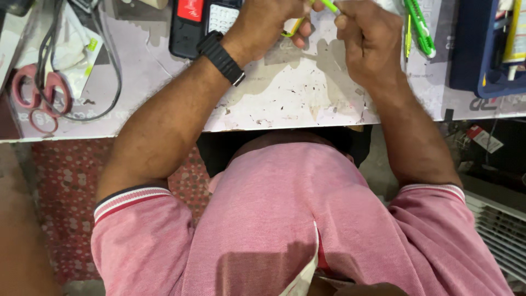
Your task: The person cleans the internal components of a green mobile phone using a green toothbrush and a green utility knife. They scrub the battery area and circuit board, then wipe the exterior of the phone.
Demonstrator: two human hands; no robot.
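Note:
My left hand (pixel 268 22) is curled over a small yellow-green tool (pixel 293 27) at the top edge of the view, above the worn white tabletop (pixel 290 98). A black watch (pixel 222 56) sits on that wrist. My right hand (pixel 367 35) is closed around a thin green stick-like piece (pixel 330 6) that pokes out between both hands. The ends of these pieces are cut off by the frame. Both hands are close together, almost touching.
A black and red calculator (pixel 200 22) lies left of my hands. Pink-handled scissors (pixel 35 96) and a black cable (pixel 104 71) rest at far left. A green utility knife (pixel 421 27) and a blue tray (pixel 485 49) sit at right. The table edge runs just before my pink shirt.

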